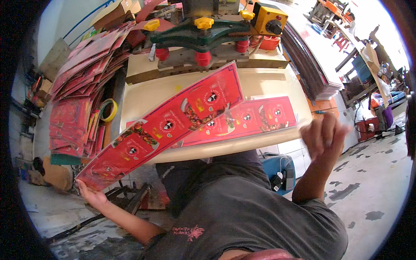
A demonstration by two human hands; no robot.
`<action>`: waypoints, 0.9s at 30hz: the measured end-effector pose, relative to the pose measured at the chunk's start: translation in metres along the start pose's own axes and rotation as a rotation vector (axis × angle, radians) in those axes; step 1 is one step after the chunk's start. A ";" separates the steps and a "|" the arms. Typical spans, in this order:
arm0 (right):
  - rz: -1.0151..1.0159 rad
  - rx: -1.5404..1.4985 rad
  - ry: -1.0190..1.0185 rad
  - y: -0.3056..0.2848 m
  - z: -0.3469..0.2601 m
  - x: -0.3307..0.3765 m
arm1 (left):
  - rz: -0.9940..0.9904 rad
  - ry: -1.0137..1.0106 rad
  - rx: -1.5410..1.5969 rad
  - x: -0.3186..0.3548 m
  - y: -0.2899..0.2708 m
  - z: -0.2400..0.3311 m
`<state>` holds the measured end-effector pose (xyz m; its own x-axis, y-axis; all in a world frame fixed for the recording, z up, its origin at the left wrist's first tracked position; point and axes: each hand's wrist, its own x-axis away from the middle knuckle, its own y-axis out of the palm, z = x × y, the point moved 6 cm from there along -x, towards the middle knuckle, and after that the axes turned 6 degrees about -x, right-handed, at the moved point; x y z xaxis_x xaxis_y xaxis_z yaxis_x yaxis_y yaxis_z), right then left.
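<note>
My left hand point(92, 193) grips the near end of a long red printed strip point(164, 125), a row of joined package sheets, held slanting up from lower left toward the machine. A second red printed strip point(255, 118) lies flat on the cream worktable point(151, 93). My right hand point(323, 135) hovers at the table's right edge, blurred, fingers apart, holding nothing, just right of the flat strip's end.
A green press machine point(199, 37) with yellow knobs and red feet stands at the table's back, a yellow switch box point(269, 19) beside it. Piles of red printed sheets point(82, 86) lie left, a tape roll point(108, 109) near them. Stacked sheets point(312, 60) sit right.
</note>
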<state>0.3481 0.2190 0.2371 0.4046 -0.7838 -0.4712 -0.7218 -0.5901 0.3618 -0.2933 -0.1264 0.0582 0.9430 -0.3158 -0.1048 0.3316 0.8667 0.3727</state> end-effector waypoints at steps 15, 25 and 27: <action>0.132 0.499 0.338 -0.010 0.086 -0.031 | -0.138 -0.120 -0.042 0.009 0.026 -0.017; 0.177 0.202 0.382 -0.005 0.109 -0.029 | -0.179 -0.218 0.029 0.016 0.035 -0.030; 0.217 0.164 0.423 -0.011 0.117 -0.022 | -0.171 -0.242 -0.015 0.025 0.048 -0.033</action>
<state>0.2813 0.2652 0.1489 0.4034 -0.9148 -0.0197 -0.8793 -0.3935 0.2682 -0.2531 -0.0797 0.0429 0.8403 -0.5389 0.0589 0.4870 0.7981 0.3549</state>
